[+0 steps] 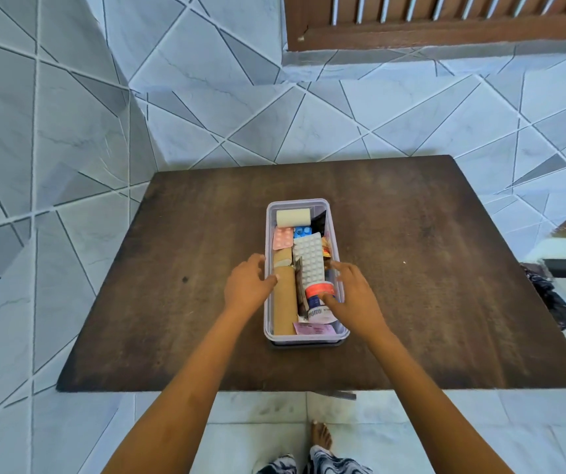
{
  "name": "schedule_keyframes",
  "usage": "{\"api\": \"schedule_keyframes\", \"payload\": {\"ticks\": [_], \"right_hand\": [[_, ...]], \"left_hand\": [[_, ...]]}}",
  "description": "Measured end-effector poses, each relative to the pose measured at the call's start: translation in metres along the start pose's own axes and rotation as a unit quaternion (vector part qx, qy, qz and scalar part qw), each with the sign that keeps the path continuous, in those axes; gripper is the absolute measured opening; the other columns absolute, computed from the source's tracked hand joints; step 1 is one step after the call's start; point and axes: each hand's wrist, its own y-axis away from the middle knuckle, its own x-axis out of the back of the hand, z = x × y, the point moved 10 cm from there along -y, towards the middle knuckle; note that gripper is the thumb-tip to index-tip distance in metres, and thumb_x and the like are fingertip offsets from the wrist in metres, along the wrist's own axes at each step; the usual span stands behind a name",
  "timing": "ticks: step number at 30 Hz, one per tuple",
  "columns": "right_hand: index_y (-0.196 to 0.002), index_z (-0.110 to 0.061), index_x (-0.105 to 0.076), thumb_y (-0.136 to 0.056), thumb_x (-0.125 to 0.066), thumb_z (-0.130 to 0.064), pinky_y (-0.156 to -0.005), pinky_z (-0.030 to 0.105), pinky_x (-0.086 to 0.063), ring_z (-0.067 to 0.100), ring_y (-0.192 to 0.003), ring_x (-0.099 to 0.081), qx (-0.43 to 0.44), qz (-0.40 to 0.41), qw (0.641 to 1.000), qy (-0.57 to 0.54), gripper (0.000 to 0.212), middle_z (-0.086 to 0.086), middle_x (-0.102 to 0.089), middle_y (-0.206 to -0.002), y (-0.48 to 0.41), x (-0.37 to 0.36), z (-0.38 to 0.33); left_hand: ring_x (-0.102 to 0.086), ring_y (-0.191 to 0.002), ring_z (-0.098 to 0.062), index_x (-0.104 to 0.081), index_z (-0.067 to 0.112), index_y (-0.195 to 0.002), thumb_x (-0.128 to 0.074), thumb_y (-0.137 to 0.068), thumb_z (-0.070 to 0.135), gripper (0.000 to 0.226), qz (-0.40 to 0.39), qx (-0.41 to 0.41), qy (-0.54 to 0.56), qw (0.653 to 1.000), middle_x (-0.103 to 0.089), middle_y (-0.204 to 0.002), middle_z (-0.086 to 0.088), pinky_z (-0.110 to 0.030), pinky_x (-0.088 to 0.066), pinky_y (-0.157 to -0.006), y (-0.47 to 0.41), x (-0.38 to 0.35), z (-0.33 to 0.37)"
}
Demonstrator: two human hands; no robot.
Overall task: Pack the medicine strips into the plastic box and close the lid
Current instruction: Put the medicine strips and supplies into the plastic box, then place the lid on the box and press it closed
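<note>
A clear plastic box (270, 241) sits near the middle of a dark brown wooden counter (179, 302), its long side running away from the person. It is open at the top; a dark edge shows under its near end, and I cannot tell whether that is the lid.

The box is crowded. At the far end lies a white gauze roll (293, 217). Just nearer are a pink blister strip (282, 238) and a blue blister strip (302, 231) side by side. A large white tablet strip (309, 260) slants along the middle, and below it a small bottle with an orange-red cap (319, 289) lies on its side. Along the left wall are tan bandage rolls (284, 302), and a pink sachet (312, 328) rests at the near end.

The left hand (248, 285) is at the outer left wall of the box, its fingers spread loosely and the thumb reaching over the rim toward the tan roll; its grip is wide and holds nothing. The right hand (355, 295) is over the right side of the box, fingers curled loosely, with the thumb touching the bottle beside the cap; its grip is narrow, and I cannot tell whether it actually holds the bottle.

Pale tiles with dark angled lines cover the wall and floor around the counter, and a bare foot (320, 434) shows at the bottom edge.
</note>
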Motion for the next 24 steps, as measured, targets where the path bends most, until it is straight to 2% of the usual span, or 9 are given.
{"api": "schedule_keyframes", "payload": {"ticks": [3, 5, 7, 10, 13, 18, 24], "right_hand": [[-0.137, -0.007, -0.035, -0.087, -0.057, -0.013, -0.106, 0.037, -0.035, 0.03, -0.13, -0.041, -0.047, 0.051, 0.997, -0.019, 0.055, 0.015, -0.041, -0.142, 0.002, 0.006, 0.004], [-0.139, -0.005, -0.033, -0.09, -0.052, -0.01, -0.107, 0.038, -0.036, 0.031, -0.13, -0.042, -0.114, 0.008, 0.992, -0.054, 0.053, 0.017, -0.042, -0.144, 0.005, -0.002, 0.016], [-0.139, -0.006, -0.034, -0.09, -0.049, -0.004, -0.104, 0.04, -0.04, 0.031, -0.125, -0.049, -0.162, -0.036, 0.976, -0.14, 0.051, 0.019, -0.048, -0.139, 0.01, -0.012, 0.025], [-0.137, -0.007, -0.039, -0.085, -0.048, 0.007, -0.104, 0.045, -0.044, 0.031, -0.121, -0.053, -0.182, -0.031, 0.96, -0.211, 0.055, 0.019, -0.053, -0.135, 0.015, -0.011, 0.027], [-0.135, -0.006, -0.042, -0.084, -0.048, 0.011, -0.101, 0.044, -0.046, 0.028, -0.117, -0.055, -0.175, -0.016, 0.949, -0.262, 0.055, 0.018, -0.055, -0.133, 0.017, -0.011, 0.018], [-0.137, -0.002, -0.038, -0.084, -0.05, 0.012, -0.099, 0.036, -0.044, 0.03, -0.121, -0.054, -0.131, 0.002, 0.948, -0.291, 0.056, 0.019, -0.053, -0.134, 0.006, -0.015, -0.023], [-0.136, -0.004, -0.039, -0.085, -0.054, 0.008, -0.105, 0.048, -0.042, 0.031, -0.123, -0.051, -0.138, -0.069, 0.945, -0.29, 0.055, 0.019, -0.051, -0.136, 0.001, -0.068, -0.059]], "left_hand": [[-0.058, -0.115, -0.029, -0.035, 0.017, -0.14, -0.065, -0.083, 0.035, 0.067, -0.069, 0.05, 0.023, 0.996, -0.058, -0.128, -0.013, -0.041, -0.05, -0.095, 0.004, -0.019, -0.016], [-0.059, -0.113, -0.028, -0.033, 0.018, -0.142, -0.066, -0.082, 0.026, 0.069, -0.092, 0.063, 0.083, 0.99, -0.06, -0.126, -0.013, -0.043, -0.05, -0.097, 0.008, -0.028, -0.019], [-0.06, -0.106, -0.021, -0.036, 0.019, -0.142, -0.061, -0.083, 0.01, 0.064, -0.091, 0.065, 0.149, 0.983, -0.061, -0.123, -0.011, -0.039, -0.051, -0.096, 0.011, -0.03, -0.019], [-0.059, -0.105, -0.019, -0.043, 0.018, -0.138, -0.054, -0.082, -0.002, 0.061, -0.065, 0.057, 0.233, 0.969, -0.061, -0.126, -0.008, -0.041, -0.051, -0.097, 0.013, -0.027, -0.018], [-0.062, -0.111, -0.024, -0.049, 0.023, -0.135, -0.056, -0.079, 0.012, 0.057, -0.011, 0.034, 0.234, 0.972, -0.063, -0.128, -0.006, -0.047, -0.052, -0.095, 0.006, -0.016, -0.028], [-0.066, -0.106, -0.021, -0.058, 0.022, -0.128, -0.056, -0.085, 0.018, 0.043, 0.069, 0.027, 0.24, 0.968, -0.069, -0.12, -0.004, -0.042, -0.053, -0.093, 0.013, 0.037, -0.038], [-0.062, -0.112, -0.026, -0.057, 0.022, -0.128, -0.052, -0.092, 0.026, 0.036, 0.094, 0.089, 0.214, 0.968, -0.065, -0.125, -0.008, -0.049, -0.05, -0.097, 0.02, 0.063, -0.093]]}}
